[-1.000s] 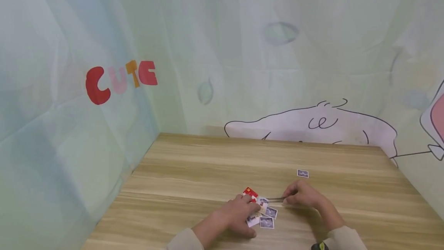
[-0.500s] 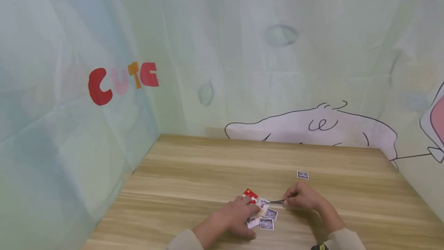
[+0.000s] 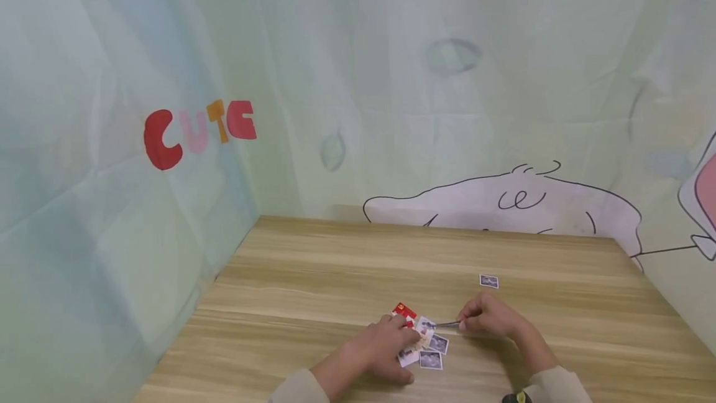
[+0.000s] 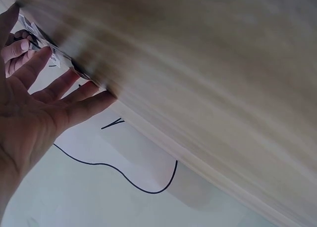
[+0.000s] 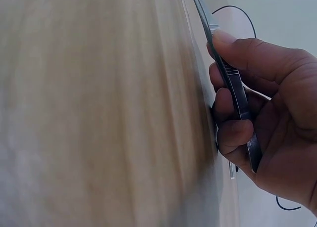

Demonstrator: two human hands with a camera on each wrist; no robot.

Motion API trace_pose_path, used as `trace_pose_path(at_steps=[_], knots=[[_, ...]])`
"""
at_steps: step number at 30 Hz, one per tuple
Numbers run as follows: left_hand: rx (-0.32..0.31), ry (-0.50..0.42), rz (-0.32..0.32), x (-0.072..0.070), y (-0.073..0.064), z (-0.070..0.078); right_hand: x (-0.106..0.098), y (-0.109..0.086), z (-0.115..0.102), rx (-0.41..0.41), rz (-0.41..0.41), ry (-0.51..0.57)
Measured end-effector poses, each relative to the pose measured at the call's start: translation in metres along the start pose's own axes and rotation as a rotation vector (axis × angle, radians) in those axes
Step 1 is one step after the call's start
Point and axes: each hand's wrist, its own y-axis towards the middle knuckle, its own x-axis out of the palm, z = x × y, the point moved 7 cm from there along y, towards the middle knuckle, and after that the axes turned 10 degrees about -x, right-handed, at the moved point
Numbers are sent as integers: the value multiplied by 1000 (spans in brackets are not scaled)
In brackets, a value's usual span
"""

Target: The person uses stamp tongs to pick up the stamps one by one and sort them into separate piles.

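Note:
My left hand (image 3: 381, 347) rests over a small cluster of stamps, fingers spread, fingertips down at the tabletop in the left wrist view. A red stamp (image 3: 400, 309) shows beyond its fingers, and two grey-purple stamps (image 3: 431, 361) lie near its thumb. My right hand (image 3: 490, 317) grips metal tweezers (image 5: 239, 96) between thumb and fingers. In the head view the tweezers point left, their tips overlapping the upper edge of a pale printed stamp (image 3: 426, 326) beside my left fingers. Part of the cluster is hidden under my left hand.
One more grey-purple stamp (image 3: 489, 281) lies apart, beyond my right hand. The wood-grain table (image 3: 313, 266) meets a printed cloth backdrop (image 3: 347, 79) at its back and sides. A dark band (image 3: 516, 397) circles my right wrist.
The tweezers' prongs showed apart a second ago and now look together at the pale stamp's edge. My left hand stays in place on the cluster.

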Motion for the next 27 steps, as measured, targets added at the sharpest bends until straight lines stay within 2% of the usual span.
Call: trace_pose_path(at_steps=[11, 17, 21, 27], knots=[[-9, -22, 6, -8, -1, -5, -4, -5, -2, -17, 17, -12], [33, -3, 49, -13, -2, -4, -11, -7, -9, -44, 48, -14], [23, 3, 53, -14, -3, -5, -13, -7, -10, -29, 52, 15], [-1, 20, 75, -15, -5, -10, -10, -13, -14, -49, 66, 34]])
